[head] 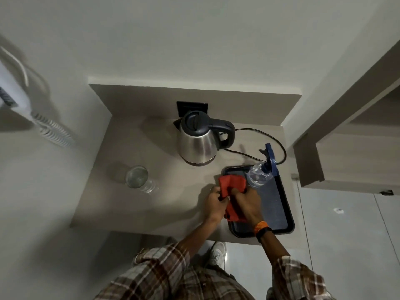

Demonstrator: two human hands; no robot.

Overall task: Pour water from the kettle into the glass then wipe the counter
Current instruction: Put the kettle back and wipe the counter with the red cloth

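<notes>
- Our plaid sleeves point(164, 267) are closest to us, low in the view, and both arms reach up to the counter point(134, 208).
- Far to the left, the glass point(138, 178) stands by itself on the counter. We think it has water in it, but it is so clear that we cannot tell how full it is.
- Next comes the kettle point(198, 139), standing up straight at the back with its lid shut. Nobody is touching it, and what is inside is hidden.
- So we guess the pouring is done, and the wiping is what is left.
- Our left hand point(214, 205) is closed on the red cloth point(232, 185), near the front of the counter.
- Our right hand point(249, 202) is closed on the same cloth, just beside the left one. Both hands hold it bunched up, as if getting it ready to wipe.
- To the right sits the dark tray point(281, 213). A spray bottle point(258, 175) with a blue top stands on its back end. The bottle is clear, and we cannot tell how much is in it.
- We see no wet spots on the counter.
</notes>
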